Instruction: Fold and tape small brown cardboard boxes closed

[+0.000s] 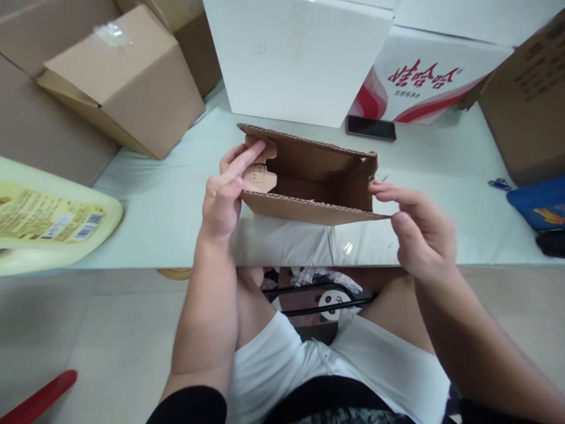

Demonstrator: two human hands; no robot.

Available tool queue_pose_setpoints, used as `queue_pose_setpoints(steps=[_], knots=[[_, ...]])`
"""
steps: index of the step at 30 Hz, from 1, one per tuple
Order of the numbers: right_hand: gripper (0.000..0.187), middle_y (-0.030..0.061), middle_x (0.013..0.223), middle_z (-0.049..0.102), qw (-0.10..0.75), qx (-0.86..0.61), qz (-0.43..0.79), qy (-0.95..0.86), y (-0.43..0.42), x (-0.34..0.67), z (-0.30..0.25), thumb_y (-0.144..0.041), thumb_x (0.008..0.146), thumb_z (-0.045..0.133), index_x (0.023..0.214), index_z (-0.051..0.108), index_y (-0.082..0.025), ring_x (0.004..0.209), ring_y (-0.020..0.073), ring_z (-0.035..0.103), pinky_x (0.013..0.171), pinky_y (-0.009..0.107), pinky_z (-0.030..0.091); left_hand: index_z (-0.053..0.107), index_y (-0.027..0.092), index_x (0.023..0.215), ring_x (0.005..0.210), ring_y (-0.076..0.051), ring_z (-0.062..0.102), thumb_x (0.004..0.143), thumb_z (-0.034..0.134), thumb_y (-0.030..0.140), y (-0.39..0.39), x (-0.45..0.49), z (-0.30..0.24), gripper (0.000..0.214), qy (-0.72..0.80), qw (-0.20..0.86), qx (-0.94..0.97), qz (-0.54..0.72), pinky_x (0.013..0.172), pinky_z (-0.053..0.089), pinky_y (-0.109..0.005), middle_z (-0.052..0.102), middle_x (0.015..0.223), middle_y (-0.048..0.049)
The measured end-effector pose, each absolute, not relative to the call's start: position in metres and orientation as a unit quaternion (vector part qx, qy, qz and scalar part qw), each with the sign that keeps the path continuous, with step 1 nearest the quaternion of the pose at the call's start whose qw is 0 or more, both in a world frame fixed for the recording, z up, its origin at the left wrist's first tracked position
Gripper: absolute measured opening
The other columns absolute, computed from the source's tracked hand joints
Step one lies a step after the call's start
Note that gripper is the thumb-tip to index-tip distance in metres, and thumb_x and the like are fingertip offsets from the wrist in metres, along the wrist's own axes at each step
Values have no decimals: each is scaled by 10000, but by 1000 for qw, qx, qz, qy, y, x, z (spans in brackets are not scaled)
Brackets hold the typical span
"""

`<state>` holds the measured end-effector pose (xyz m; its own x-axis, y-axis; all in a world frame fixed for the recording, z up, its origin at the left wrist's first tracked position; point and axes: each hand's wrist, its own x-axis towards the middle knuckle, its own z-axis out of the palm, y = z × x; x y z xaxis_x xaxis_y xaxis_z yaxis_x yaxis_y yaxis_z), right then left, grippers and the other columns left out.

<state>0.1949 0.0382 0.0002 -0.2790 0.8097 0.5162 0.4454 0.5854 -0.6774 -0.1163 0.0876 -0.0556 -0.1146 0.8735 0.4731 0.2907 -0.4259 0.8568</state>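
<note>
Currently, the open cardboard box [291, 207] is over the pale green tablecloth [163, 194], mouth upward, between both hands. Left hand [226, 191]: fingers clamped on its left end, one against an inner flap [268, 154]. Right hand [419, 229]: thumb and forefinger apart, tips at the right-hand edges. Phone [371, 128] lies behind, near the red-and-white carton [415, 97].

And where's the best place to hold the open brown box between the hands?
Probably by its two short ends, coming in from each side: left hand from the left, right hand from the right. The box is long and narrow with its opening facing up, so each short end faces one hand.
</note>
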Motion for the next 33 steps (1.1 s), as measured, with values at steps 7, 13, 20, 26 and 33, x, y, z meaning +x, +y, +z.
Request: queue_pose_setpoints(steps=[7,13,20,26,33], knots=[[352,125,1421,630,399,-407,155,-807,43,191,1,-452,966,587,1260,623,-263,1357,333,589,1157,588,474,760,298,617,1543,-361,333,828,534,720,86,-127,-56,523,384,321,664,555,1345,135,-608,514,1581,73],[468,101,1538,543,398,-377,162,-821,32,198,-11,-330,903,684,1362,592,-309,1421,334,538,1180,607,444,695,245,624,1554,-410,259,725,721,770,76,-120,-46,535,400,330,683,514,1325,155,-614,413,1659,39],[458,78,1218,718,438,-408,223,-769,38,196,-28,-242,970,589,1409,488,-324,1166,245,710,1031,480,579,729,245,770,1517,-368,383,827,621,787,79,-107,-47,555,420,284,673,539,1261,327,-573,553,1542,-63],[772,102,1646,300,450,-513,155,-715,70,195,-46,-302,849,651,1527,293,-393,1440,299,484,1024,485,569,398,391,1461,1364,-285,549,879,697,527,89,-101,-65,668,478,253,618,570,943,579,-391,375,1648,-55],[777,94,1473,532,426,-462,169,-759,82,190,-47,-211,809,506,1557,337,-330,1444,293,486,1199,583,403,177,440,1589,1372,-277,527,942,590,414,88,-104,-63,768,490,221,658,527,972,577,-402,294,1702,-44]])
